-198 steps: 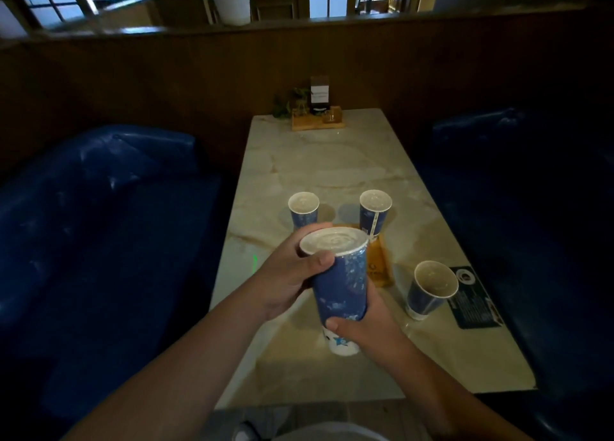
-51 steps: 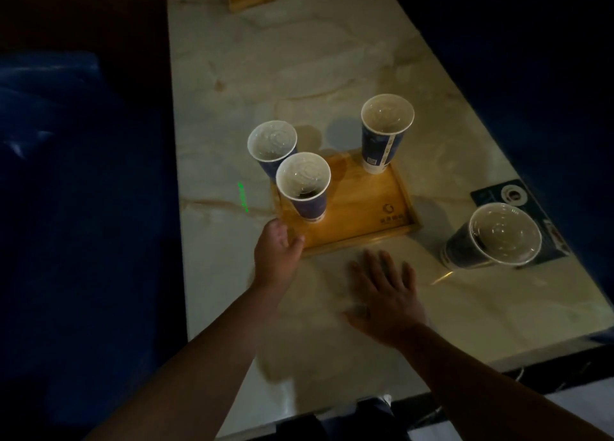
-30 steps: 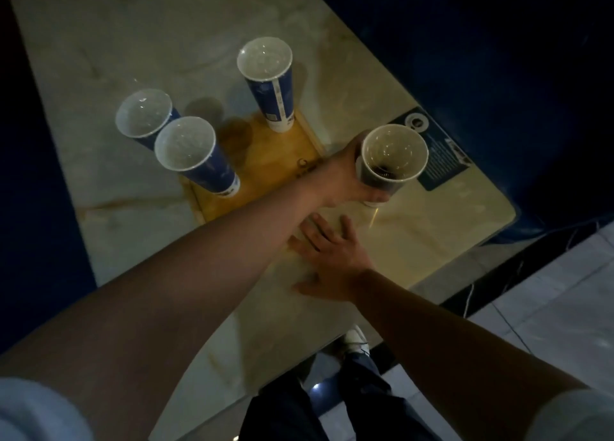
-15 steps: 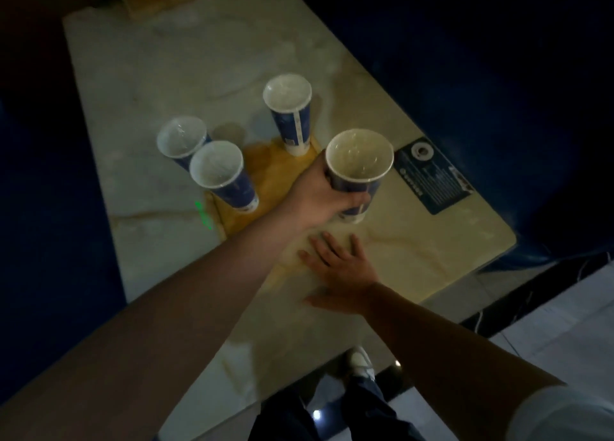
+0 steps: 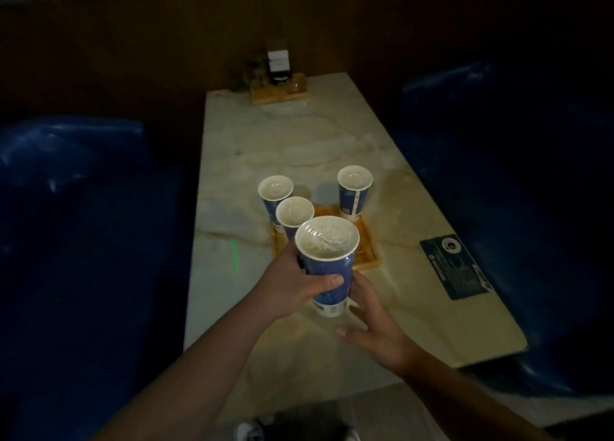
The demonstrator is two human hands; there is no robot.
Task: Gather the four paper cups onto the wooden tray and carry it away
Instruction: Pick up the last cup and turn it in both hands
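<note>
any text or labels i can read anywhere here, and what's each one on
No text here is sharp enough to quote.
Dark placard on the table: a round logo and lines of print, too small and blurred.
Held cup in the left hand: white label band near its base, unreadable.
Back right cup: pale vertical strip with print, unreadable.
Wooden tray: faint mark, illegible.
Sign holder at the far end: white card, blurred.

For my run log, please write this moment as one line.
left hand: grips fourth cup | right hand: open beside it | wooden tray: three cups
</note>
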